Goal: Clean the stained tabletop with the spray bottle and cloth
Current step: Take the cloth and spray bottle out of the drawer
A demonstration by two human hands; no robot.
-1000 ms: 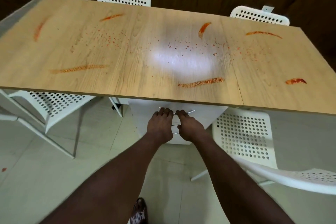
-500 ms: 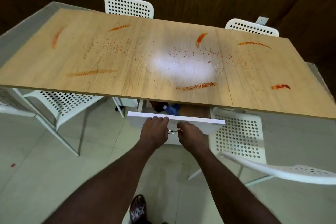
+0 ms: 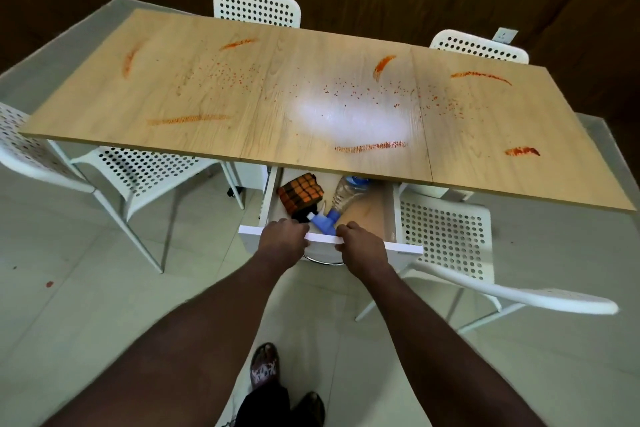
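Both the left hand [image 3: 282,241] and right hand [image 3: 362,246] are gripping the drawer front [image 3: 398,246], pulling it further out. Just beyond their fingers, spray bottle [image 3: 346,199] and checked cloth [image 3: 301,192] are becoming reachable.

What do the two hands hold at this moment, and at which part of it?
Both the left hand and the right hand hold the white drawer front, each grip over its top edge.
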